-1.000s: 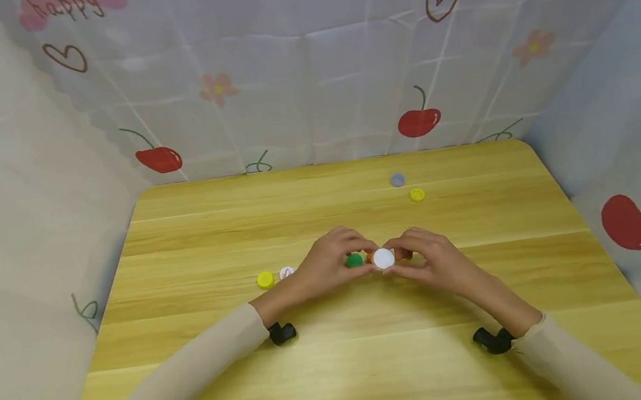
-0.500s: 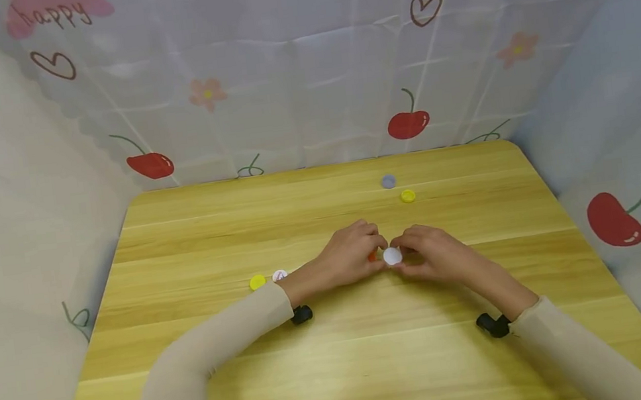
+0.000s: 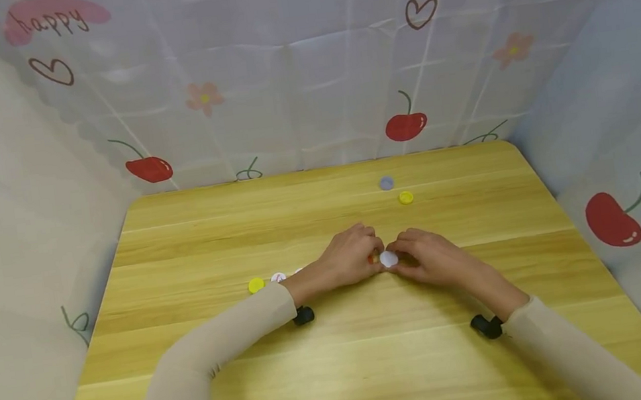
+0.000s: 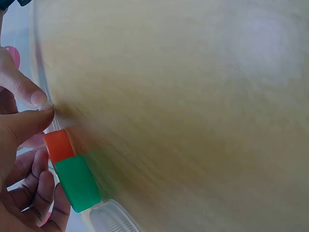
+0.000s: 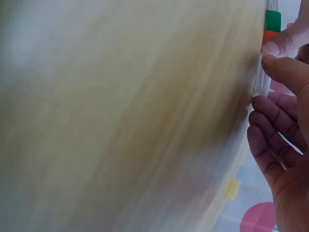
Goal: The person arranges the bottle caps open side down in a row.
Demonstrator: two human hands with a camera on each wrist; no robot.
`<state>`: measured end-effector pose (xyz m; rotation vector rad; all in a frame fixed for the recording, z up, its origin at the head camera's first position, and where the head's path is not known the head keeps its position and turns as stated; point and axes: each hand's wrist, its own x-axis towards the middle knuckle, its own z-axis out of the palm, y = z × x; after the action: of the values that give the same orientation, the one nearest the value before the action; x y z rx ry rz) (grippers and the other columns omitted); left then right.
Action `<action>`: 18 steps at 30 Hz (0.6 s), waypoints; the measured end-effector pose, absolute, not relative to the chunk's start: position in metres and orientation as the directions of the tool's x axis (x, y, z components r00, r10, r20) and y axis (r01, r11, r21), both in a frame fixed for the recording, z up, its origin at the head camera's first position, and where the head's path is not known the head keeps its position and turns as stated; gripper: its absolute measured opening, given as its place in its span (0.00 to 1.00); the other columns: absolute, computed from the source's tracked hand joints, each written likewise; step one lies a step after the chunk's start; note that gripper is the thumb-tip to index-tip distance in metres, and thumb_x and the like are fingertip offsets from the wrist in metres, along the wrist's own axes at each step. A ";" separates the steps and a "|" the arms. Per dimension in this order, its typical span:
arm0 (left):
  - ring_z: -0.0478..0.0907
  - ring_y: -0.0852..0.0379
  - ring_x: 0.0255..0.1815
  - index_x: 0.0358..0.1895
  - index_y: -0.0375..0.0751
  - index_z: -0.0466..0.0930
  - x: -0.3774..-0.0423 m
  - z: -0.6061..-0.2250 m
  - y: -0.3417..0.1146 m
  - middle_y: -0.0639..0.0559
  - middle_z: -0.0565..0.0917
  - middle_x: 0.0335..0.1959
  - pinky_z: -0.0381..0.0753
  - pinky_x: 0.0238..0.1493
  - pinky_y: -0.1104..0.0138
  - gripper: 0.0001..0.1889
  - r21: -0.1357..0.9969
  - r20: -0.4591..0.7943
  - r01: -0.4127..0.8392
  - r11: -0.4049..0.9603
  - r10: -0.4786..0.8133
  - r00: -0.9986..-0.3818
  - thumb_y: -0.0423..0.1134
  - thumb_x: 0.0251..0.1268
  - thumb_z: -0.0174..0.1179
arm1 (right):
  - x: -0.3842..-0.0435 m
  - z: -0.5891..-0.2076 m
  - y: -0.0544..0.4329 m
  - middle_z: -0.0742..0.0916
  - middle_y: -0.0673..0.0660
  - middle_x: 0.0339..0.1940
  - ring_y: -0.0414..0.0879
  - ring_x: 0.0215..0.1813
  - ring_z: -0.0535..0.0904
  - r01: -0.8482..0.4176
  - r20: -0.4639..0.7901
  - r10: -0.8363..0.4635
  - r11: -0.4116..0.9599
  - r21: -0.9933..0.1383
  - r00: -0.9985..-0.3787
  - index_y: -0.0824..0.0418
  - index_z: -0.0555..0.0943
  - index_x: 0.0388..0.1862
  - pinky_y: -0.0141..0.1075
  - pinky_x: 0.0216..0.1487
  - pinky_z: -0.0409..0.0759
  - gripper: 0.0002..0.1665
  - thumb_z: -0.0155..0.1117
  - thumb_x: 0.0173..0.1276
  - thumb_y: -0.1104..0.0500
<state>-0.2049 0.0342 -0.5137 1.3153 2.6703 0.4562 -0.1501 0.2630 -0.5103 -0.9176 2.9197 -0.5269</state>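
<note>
Fingertips of both hands meet at a round white cap near the middle of the table. My right hand pinches its right side between thumb and fingers. From the other side my left hand pinches the same cap, thumb tip almost against the right thumb. Seen from the left wrist, an orange cap and a green cap stand in a row under the left palm. A clear ridged cap follows at the row's end. The left hand hides most of this row in the head view.
On the wooden table, a yellow cap and a white printed cap lie left of the left forearm. Farther back are a grey-blue cap and another yellow cap. A patterned curtain borders the back.
My left hand has shifted right and its fingers have drawn in at the white cap, covering the green cap. The white cap sits a little lower. The head view has turned slightly.
</note>
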 end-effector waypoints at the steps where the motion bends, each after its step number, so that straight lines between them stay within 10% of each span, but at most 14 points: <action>1: 0.72 0.61 0.40 0.47 0.53 0.92 -0.205 -0.514 0.035 0.60 0.81 0.38 0.71 0.35 0.73 0.13 0.325 0.017 0.751 0.574 0.791 -0.612 0.54 0.68 0.74 | -0.150 -0.511 0.263 0.89 0.48 0.42 0.40 0.44 0.79 -0.549 0.069 -0.560 0.769 -0.327 -0.826 0.57 0.90 0.53 0.38 0.48 0.84 0.16 0.75 0.73 0.49; 18: 0.75 0.60 0.45 0.54 0.52 0.91 -0.214 -0.502 0.042 0.58 0.84 0.45 0.78 0.38 0.69 0.22 0.340 -0.027 0.738 0.582 0.791 -0.611 0.61 0.68 0.73 | -0.157 -0.516 0.293 0.89 0.53 0.48 0.46 0.50 0.85 -0.328 0.021 -0.381 0.765 -0.554 -0.924 0.62 0.84 0.67 0.46 0.55 0.86 0.31 0.73 0.75 0.44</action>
<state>-0.2140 0.0419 -0.5018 1.2860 2.6342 0.4439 -0.1569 0.2928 -0.5161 -0.5771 2.8636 -0.8730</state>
